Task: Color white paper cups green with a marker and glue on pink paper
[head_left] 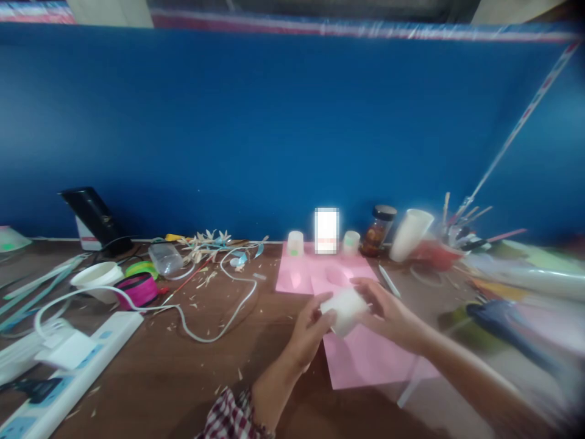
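Note:
A white paper cup (pixel 345 311), a little blurred, is held between both hands above pink sheets of paper (pixel 361 363). My left hand (pixel 307 334) grips its left side, with the thumb along the front. On the other side, the fingers of my right hand (pixel 393 314) are curled against the cup's right end. Behind them two small white cups (pixel 295 242) stand upside down on the pink paper, with a bright phone-like screen (pixel 326 230), pixelated, between them.
To the left are a white power strip (pixel 103 347), a looping white cable (pixel 203 339), a white tub (pixel 98 277), a pink tape roll (pixel 138 290) and wood shavings. At right stand a dark-lidded jar (pixel 378 230) and stacked white cups (pixel 411 235); a blue wall (pixel 274 122) rises behind.

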`<action>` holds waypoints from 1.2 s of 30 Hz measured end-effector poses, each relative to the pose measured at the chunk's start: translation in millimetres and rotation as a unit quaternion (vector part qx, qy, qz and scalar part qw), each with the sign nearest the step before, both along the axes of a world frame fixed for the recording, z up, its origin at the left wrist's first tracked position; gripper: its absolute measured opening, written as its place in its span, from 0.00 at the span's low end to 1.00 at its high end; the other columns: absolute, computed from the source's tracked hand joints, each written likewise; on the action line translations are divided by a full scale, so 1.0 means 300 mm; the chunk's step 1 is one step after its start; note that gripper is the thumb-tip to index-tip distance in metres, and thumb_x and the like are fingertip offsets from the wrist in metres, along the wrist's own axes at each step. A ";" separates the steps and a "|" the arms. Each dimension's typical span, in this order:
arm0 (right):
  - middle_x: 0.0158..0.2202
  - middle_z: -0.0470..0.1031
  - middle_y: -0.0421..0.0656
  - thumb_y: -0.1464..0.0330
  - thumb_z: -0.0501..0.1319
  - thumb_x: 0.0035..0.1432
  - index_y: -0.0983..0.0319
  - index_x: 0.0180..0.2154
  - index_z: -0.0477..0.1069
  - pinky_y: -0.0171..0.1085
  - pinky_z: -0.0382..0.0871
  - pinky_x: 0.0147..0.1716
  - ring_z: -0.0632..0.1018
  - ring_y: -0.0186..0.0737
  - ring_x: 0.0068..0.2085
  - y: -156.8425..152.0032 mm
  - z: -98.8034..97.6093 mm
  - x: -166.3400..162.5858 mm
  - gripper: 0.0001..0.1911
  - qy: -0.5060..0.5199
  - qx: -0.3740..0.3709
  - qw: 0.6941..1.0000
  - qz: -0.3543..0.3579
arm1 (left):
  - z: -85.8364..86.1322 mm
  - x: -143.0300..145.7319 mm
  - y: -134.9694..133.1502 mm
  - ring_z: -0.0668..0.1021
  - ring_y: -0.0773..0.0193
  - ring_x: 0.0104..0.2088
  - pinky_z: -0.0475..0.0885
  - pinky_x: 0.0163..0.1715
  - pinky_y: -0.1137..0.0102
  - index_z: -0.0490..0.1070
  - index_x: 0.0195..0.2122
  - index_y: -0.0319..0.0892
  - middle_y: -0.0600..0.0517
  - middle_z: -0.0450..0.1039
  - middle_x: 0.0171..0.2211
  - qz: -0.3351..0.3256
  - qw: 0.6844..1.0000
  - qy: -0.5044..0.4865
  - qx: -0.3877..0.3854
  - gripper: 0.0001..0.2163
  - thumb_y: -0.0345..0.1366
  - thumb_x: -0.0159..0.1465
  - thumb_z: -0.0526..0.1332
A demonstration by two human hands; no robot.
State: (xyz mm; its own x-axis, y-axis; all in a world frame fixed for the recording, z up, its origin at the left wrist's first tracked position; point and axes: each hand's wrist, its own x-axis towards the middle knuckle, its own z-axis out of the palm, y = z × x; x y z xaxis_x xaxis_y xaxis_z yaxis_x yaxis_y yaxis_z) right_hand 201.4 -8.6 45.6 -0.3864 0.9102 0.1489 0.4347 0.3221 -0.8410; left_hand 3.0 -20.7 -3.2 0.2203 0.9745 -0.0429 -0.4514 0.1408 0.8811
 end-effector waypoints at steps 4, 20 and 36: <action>0.49 0.72 0.49 0.61 0.62 0.59 0.56 0.54 0.59 0.44 0.75 0.42 0.76 0.46 0.47 0.019 -0.025 -0.003 0.23 0.093 -0.010 0.995 -0.032 | -0.013 0.008 0.006 0.75 0.58 0.39 0.70 0.41 0.64 0.74 0.48 0.39 0.43 0.76 0.41 -0.049 0.998 -0.027 0.005 0.23 0.46 0.54 0.69; 0.54 0.69 0.50 0.62 0.60 0.60 0.56 0.54 0.60 0.43 0.75 0.42 0.76 0.45 0.48 0.017 -0.036 -0.058 0.22 0.121 -0.010 0.991 -0.051 | 0.010 0.018 -0.003 0.78 0.53 0.41 0.69 0.45 0.62 0.76 0.46 0.37 0.42 0.79 0.40 -0.058 0.997 -0.029 0.037 0.24 0.45 0.51 0.71; 0.54 0.68 0.51 0.62 0.60 0.60 0.57 0.56 0.58 0.45 0.74 0.45 0.75 0.45 0.49 0.016 -0.073 -0.082 0.24 0.175 -0.067 0.982 -0.036 | 0.012 0.014 0.004 0.77 0.58 0.39 0.68 0.45 0.63 0.78 0.44 0.39 0.45 0.79 0.38 -0.034 0.996 -0.078 0.016 0.17 0.43 0.56 0.68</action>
